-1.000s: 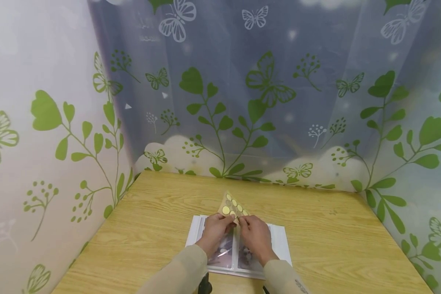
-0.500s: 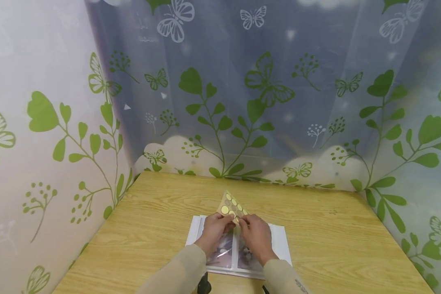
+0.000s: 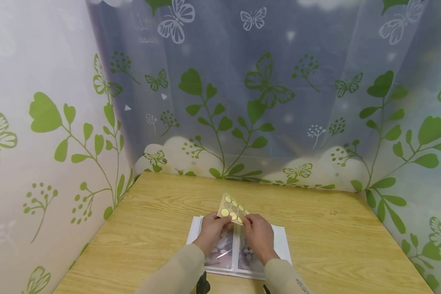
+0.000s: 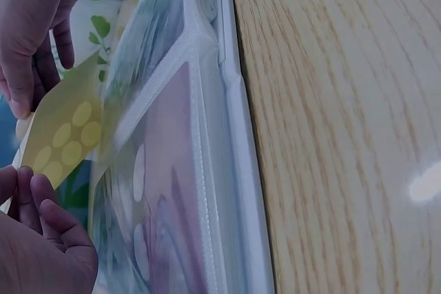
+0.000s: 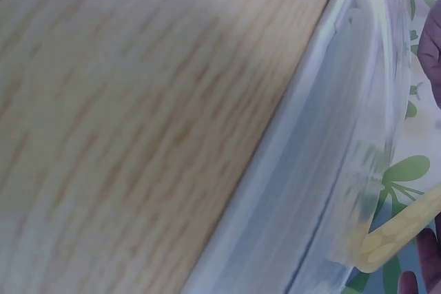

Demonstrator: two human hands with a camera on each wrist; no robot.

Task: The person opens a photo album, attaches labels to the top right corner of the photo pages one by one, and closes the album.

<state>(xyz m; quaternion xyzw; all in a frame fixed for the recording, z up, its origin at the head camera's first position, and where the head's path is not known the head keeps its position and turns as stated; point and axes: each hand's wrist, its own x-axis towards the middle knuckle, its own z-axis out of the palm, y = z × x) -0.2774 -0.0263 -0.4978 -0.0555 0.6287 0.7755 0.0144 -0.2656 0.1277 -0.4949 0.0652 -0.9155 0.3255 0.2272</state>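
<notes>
A tan sheet of round yellow stickers (image 3: 232, 207) is up over an open photo album (image 3: 235, 249), its face tilted toward the head camera. My left hand (image 3: 211, 232) pinches the sheet's lower left edge between thumb and fingers. At the lower right edge, the thumb and forefinger of my right hand (image 3: 259, 237) pinch it too. In the left wrist view, the sheet's back (image 4: 96, 94) glows with the circles showing through, and a pale round edge (image 4: 23, 127) shows at the right hand's fingertips. The right wrist view catches only a curled end of the sheet (image 5: 396, 235).
The album lies on a wood-grain table (image 3: 150, 228), with clear sleeves (image 4: 162, 184) over its pictures and a white cover edge (image 3: 281, 243) on the right. Behind and beside the table hang curtains (image 3: 220, 134) printed with leaves and butterflies.
My right hand has moved slightly right, away from the left hand. The sheet has turned a little, and more of its lower row of stickers shows between the hands.
</notes>
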